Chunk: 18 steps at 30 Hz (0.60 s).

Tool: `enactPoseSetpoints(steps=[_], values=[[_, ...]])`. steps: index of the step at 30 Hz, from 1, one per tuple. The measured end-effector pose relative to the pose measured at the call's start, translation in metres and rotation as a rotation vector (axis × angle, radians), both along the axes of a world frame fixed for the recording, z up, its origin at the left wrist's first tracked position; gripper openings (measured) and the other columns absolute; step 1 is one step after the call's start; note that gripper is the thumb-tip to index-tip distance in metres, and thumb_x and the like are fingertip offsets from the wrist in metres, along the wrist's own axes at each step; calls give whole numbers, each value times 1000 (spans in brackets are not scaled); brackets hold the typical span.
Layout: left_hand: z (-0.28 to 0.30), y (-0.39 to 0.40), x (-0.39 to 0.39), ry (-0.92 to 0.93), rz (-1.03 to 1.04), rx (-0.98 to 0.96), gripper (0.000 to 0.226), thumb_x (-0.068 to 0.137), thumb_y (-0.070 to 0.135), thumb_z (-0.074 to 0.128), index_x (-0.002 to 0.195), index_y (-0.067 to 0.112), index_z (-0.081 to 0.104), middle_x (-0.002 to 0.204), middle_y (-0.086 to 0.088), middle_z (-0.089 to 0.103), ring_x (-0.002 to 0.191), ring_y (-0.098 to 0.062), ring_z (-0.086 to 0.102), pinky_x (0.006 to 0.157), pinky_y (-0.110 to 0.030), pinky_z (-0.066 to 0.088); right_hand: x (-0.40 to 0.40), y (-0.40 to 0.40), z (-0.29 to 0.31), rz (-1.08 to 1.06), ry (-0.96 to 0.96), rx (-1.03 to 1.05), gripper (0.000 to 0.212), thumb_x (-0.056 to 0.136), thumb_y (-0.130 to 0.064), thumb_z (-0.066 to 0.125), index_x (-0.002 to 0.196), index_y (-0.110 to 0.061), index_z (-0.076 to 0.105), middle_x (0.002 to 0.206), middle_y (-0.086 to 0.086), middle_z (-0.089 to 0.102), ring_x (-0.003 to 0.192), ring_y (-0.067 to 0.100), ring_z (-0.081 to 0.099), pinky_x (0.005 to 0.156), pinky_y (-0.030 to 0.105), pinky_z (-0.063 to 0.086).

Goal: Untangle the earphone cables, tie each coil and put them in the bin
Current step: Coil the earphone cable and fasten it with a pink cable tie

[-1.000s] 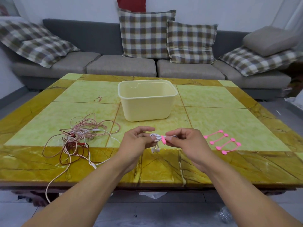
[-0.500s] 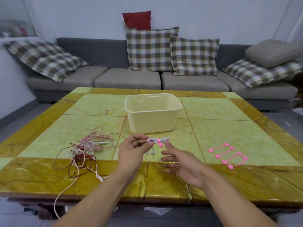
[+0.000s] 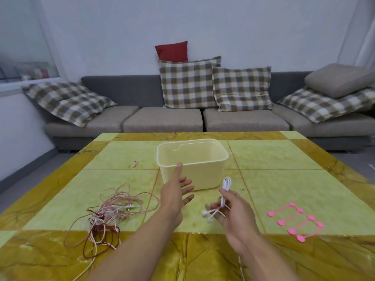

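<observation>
Head view: my right hand pinches the white earphone coil, earbuds hanging below the grip; my left hand is released, thumb near the bin. I should lift the coil forward over the rim, then let go.

Your left hand reaches forward with its fingers straight and loosely spread, thumb pointing up and away from you, palm turned toward your right side; it holds nothing. Your right hand sits nearer to you and to the right of the left, well apart from it, palm facing left. Its fingers curl and pinch a small white earphone coil, whose loop stands up above your fingertips while the earbuds hang out to the left. Both forearms are bare.
</observation>
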<state>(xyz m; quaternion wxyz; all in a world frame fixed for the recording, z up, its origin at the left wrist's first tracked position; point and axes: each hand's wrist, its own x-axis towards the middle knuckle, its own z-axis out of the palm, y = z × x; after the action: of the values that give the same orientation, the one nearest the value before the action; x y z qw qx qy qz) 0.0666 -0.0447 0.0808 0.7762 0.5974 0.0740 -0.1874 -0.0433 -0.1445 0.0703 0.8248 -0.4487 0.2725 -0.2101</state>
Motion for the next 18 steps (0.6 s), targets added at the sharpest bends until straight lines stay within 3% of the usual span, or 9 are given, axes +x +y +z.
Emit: enactPoseSetpoints(steps=[2, 4, 6, 11, 14, 18], values=[[10, -10, 19, 65, -43, 17, 67, 85, 73, 59, 104, 9, 66, 99, -6, 73, 91, -23, 71, 69, -38, 58, -2, 1, 0, 16, 27, 32, 11, 99, -15, 61, 90, -10, 57, 61, 1, 46, 45, 13, 41, 38, 25, 34], [16, -13, 38, 122, -49, 17, 61, 92, 64, 55, 108, 7, 66, 96, -5, 72, 84, -20, 69, 63, -33, 51, -2, -1, 1, 65, 24, 28, 6, 98, -14, 62, 95, -10, 59, 62, -1, 44, 41, 9, 30, 34, 20, 17], [18, -10, 48, 161, -52, 12, 44, 97, 46, 52, 106, 5, 67, 88, -2, 70, 77, -19, 66, 61, -30, 48, -3, -3, 5, 117, 11, -8, 5, 98, -14, 62, 98, -9, 61, 62, -1, 45, 42, 8, 27, 35, 18, 14], [-4, 7, 23, 176, -88, 68, 21, 94, 26, 51, 88, 10, 62, 68, -3, 64, 70, -21, 65, 64, -31, 50, -5, -14, 8, 45, 35, -270, 8, 95, -23, 70, 93, -15, 71, 60, -4, 49, 45, 12, 28, 41, 22, 16], [-33, 23, -2, 146, -114, 130, 17, 95, 21, 54, 91, 7, 63, 68, -6, 67, 69, -22, 66, 58, -30, 49, -8, -9, 5, -25, 52, -489, 13, 94, -33, 71, 89, -21, 72, 59, -8, 51, 48, 9, 37, 52, 26, 29], [-46, 47, -19, 156, -217, 189, 20, 95, 19, 55, 98, 3, 66, 72, -9, 73, 57, -17, 63, 47, -23, 39, -6, -6, 3, -109, 93, -768, 7, 88, -34, 78, 91, -32, 71, 78, -11, 64, 68, 4, 56, 65, 26, 44]])
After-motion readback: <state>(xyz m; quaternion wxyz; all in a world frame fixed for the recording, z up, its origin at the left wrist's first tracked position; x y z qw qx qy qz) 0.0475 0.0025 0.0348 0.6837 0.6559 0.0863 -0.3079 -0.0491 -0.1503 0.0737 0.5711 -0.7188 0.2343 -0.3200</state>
